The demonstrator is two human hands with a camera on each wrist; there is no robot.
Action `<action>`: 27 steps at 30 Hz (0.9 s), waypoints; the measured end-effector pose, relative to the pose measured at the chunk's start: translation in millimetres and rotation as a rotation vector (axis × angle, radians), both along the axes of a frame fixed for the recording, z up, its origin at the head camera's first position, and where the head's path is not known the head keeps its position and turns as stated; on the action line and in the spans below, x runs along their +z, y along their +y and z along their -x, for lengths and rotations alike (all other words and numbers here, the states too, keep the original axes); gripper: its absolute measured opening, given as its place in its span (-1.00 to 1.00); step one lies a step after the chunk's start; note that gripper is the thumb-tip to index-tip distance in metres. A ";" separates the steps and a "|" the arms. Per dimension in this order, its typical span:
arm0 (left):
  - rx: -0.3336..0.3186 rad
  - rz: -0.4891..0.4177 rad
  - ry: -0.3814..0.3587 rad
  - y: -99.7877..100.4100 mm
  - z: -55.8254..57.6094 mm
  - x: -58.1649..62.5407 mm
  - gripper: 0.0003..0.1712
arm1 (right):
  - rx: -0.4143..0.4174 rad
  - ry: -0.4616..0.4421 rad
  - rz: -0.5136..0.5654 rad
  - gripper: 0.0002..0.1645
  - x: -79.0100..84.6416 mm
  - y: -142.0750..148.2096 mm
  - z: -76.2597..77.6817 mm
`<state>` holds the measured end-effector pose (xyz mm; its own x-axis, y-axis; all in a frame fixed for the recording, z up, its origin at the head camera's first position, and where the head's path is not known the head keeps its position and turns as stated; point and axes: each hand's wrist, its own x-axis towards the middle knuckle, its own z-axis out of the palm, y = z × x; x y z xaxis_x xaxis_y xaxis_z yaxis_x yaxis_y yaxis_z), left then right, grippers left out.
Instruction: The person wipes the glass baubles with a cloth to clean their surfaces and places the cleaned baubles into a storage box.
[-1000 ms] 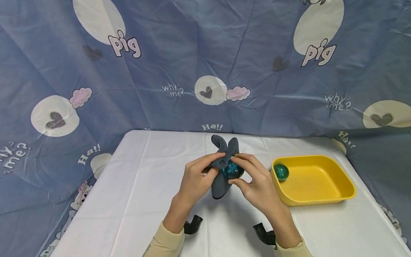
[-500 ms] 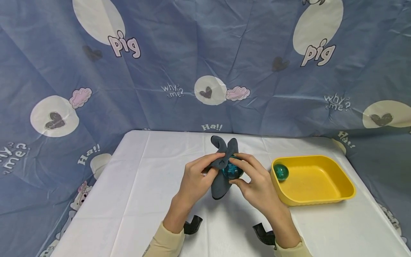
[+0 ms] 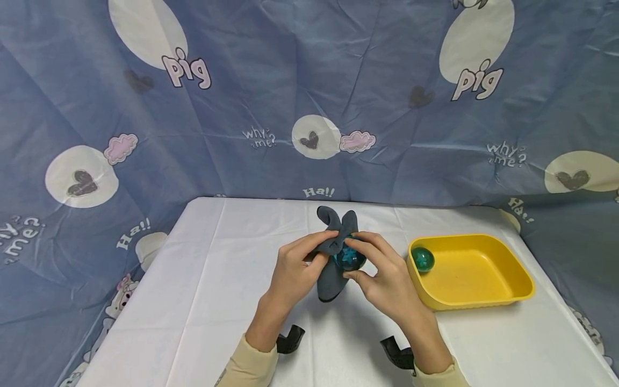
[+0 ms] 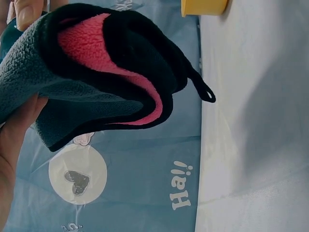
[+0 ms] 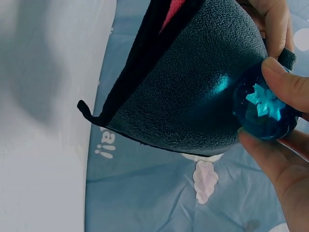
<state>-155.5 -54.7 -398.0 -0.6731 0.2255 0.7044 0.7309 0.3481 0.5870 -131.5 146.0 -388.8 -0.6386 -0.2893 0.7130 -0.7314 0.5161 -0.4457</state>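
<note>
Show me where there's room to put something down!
The white table is bare left of the left grip, back to the blue curtain, and on the right, this side of the yellow tray. There's room in the tray too, right of the green ball. The middle is crowded: the left grip holds the gray cloth, the right grip the blue ball.

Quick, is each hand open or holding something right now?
Left hand: closed, holding the gray cloth.
Right hand: closed, holding the blue ball.
</note>
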 end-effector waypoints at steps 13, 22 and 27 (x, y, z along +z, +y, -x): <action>-0.003 0.005 -0.014 -0.4 0.3 -0.4 -0.59 | -0.007 -0.034 0.040 -0.26 -1.4 -0.1 0.3; -0.019 0.001 -0.012 -1.0 -0.1 0.9 -0.58 | 0.000 -0.187 0.144 -0.24 -0.9 -1.1 -1.8; -0.021 -0.002 -0.008 -0.4 0.7 0.4 -0.58 | -0.001 -0.195 0.171 -0.25 -2.1 -1.2 -1.3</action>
